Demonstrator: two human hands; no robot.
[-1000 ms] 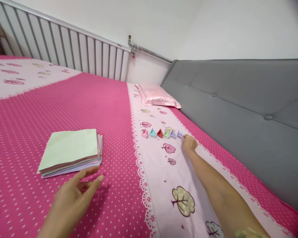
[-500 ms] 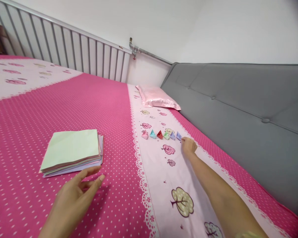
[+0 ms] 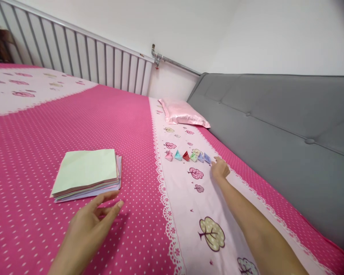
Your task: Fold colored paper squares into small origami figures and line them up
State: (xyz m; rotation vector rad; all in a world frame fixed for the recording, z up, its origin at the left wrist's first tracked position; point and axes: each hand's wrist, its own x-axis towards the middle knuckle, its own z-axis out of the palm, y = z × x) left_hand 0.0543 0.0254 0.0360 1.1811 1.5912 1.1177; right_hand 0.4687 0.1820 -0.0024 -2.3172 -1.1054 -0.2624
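Note:
A row of several small folded paper pieces (image 3: 188, 156) in pink, teal, red, green and blue lies on the pale pink band of the bedsheet. My right hand (image 3: 220, 168) reaches far out, its fingers close together and its fingertip at the blue piece (image 3: 207, 158) on the row's right end. My left hand (image 3: 88, 225) hovers open, fingers stretched out, just in front of a stack of coloured paper sheets (image 3: 87, 174) with a pale green sheet on top.
The pink dotted bedsheet (image 3: 74, 122) covers the bed. A pink satin pillow (image 3: 183, 113) lies at the far end of the pale band. A grey padded headboard (image 3: 281, 122) runs along the right. A white slatted rail (image 3: 74, 57) stands behind.
My right hand has drawn back slightly from the blue piece's end of the row. The view shifted a little to the left. My left hand has stayed open near the paper stack.

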